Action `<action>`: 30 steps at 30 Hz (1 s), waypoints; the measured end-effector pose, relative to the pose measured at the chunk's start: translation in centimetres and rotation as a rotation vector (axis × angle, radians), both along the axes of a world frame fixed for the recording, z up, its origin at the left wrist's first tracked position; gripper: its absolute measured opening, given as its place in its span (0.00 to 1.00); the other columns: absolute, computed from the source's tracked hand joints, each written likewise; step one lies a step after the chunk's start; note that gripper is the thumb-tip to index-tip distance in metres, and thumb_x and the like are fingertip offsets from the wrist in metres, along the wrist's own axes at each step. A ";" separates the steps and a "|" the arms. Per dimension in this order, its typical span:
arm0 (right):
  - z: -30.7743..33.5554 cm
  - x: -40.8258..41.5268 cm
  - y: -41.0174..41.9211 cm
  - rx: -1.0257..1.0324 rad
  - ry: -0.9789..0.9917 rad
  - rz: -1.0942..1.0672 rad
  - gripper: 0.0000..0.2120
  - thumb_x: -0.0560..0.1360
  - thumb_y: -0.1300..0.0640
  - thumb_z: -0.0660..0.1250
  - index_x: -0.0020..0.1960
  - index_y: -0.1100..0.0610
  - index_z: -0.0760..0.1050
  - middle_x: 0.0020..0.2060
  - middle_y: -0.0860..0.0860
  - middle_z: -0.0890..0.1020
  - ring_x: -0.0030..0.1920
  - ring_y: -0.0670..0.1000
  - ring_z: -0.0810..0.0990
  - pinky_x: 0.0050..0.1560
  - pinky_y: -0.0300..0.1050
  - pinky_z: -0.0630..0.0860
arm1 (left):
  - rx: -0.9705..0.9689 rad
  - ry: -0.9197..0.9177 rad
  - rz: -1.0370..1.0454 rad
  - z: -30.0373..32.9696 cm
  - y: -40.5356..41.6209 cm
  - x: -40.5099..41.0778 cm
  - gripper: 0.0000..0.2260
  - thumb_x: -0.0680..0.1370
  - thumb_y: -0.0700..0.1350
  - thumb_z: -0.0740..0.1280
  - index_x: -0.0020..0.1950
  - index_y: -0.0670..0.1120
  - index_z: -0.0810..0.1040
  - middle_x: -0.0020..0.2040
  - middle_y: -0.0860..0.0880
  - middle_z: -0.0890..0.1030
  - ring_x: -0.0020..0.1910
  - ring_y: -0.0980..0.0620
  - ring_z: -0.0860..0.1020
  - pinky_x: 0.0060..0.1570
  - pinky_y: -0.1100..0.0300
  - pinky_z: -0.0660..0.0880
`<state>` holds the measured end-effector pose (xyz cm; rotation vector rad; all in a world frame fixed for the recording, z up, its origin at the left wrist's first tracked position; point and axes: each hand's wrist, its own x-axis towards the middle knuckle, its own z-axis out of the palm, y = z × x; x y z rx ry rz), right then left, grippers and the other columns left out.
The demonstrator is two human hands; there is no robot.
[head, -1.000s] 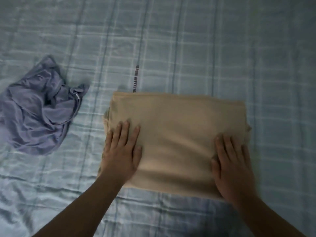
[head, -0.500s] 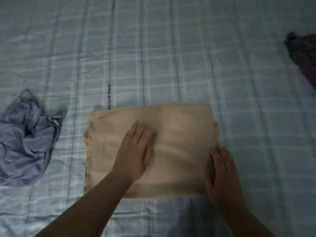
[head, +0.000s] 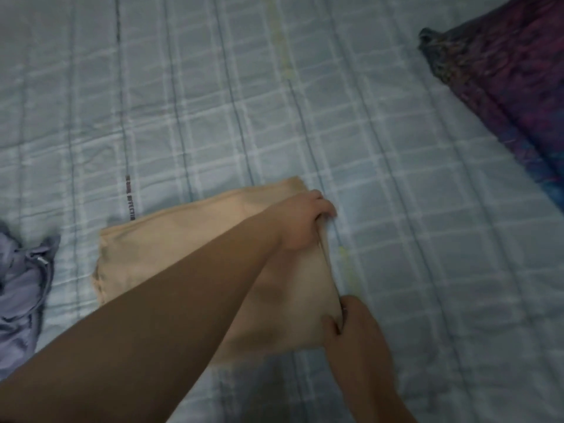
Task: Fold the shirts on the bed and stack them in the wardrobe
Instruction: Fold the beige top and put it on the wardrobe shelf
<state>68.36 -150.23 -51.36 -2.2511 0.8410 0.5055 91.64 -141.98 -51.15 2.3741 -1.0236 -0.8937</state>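
Head view shows the beige shirt (head: 171, 254), folded into a flat rectangle, lying on the bed (head: 396, 209) in the lower middle of the picture. The left hand (head: 305, 221) reaches across the shirt to its right edge near the far corner; its fingers are curled around that edge and grip the cloth. The right hand (head: 354, 328) is at the near part of the same edge, thumb on top and fingers tucked under the fabric, so it pinches the shirt too. The right edge looks a little raised between the two hands. A crumpled lavender shirt (head: 21, 288) lies on the bed at the left, near the beige one but apart. A dark purple patterned cloth (head: 506, 87) lies at the upper right, well apart.
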 end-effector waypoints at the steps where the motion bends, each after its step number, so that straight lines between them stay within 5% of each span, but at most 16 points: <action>1: 0.3 0.0 0.1 -0.030 -0.009 0.036 0.10 0.74 0.44 0.65 0.50 0.49 0.70 0.48 0.49 0.76 0.52 0.55 0.78 0.47 0.50 0.74 | 0.017 0.013 -0.020 0.1 0.3 0.2 0.22 0.71 0.35 0.67 0.64 0.44 0.78 0.58 0.43 0.77 0.58 0.43 0.76 0.61 0.53 0.70; 6: 0.7 -0.4 0.8 -0.064 -0.082 0.039 0.10 0.72 0.51 0.66 0.41 0.51 0.65 0.43 0.50 0.70 0.48 0.56 0.74 0.44 0.52 0.72 | 0.117 -0.131 -0.087 0.5 1.0 0.5 0.18 0.72 0.38 0.68 0.61 0.48 0.78 0.56 0.47 0.73 0.58 0.46 0.72 0.58 0.48 0.71; 12: 3.0 -1.3 3.5 0.067 -0.207 -0.149 0.12 0.73 0.55 0.68 0.42 0.48 0.64 0.33 0.46 0.74 0.35 0.49 0.74 0.38 0.47 0.68 | -0.170 -0.127 -0.078 2.7 4.6 0.6 0.16 0.66 0.40 0.69 0.53 0.45 0.75 0.58 0.41 0.76 0.56 0.43 0.75 0.55 0.48 0.74; 18: 8.0 -0.4 10.3 0.090 -0.545 -0.056 0.17 0.67 0.58 0.70 0.47 0.41 0.68 0.38 0.42 0.77 0.41 0.39 0.77 0.42 0.26 0.68 | -0.356 -0.213 0.191 6.6 14.5 0.8 0.06 0.75 0.40 0.66 0.51 0.47 0.77 0.43 0.53 0.77 0.40 0.55 0.75 0.45 0.57 0.74; 22: 10.4 0.7 17.6 0.188 -0.569 0.095 0.17 0.65 0.55 0.68 0.49 0.39 0.68 0.44 0.40 0.76 0.43 0.40 0.78 0.43 0.37 0.73 | -0.386 -0.203 0.241 8.7 23.9 1.4 0.12 0.75 0.46 0.64 0.54 0.46 0.83 0.50 0.54 0.80 0.48 0.58 0.78 0.52 0.70 0.72; 27: 9.2 1.5 28.0 0.157 -0.520 0.384 0.14 0.66 0.51 0.62 0.52 0.44 0.67 0.44 0.42 0.73 0.42 0.48 0.76 0.38 0.39 0.67 | -0.287 -0.191 0.313 7.0 35.3 1.3 0.16 0.70 0.29 0.70 0.50 0.48 0.85 0.52 0.54 0.80 0.52 0.60 0.77 0.57 0.75 0.68; 30: 5.5 1.5 33.1 0.070 -0.420 0.513 0.12 0.69 0.49 0.59 0.52 0.45 0.70 0.42 0.45 0.77 0.40 0.52 0.77 0.35 0.43 0.70 | -0.215 -0.157 0.322 4.0 40.2 0.1 0.16 0.70 0.28 0.68 0.51 0.44 0.84 0.54 0.50 0.81 0.54 0.54 0.78 0.59 0.72 0.68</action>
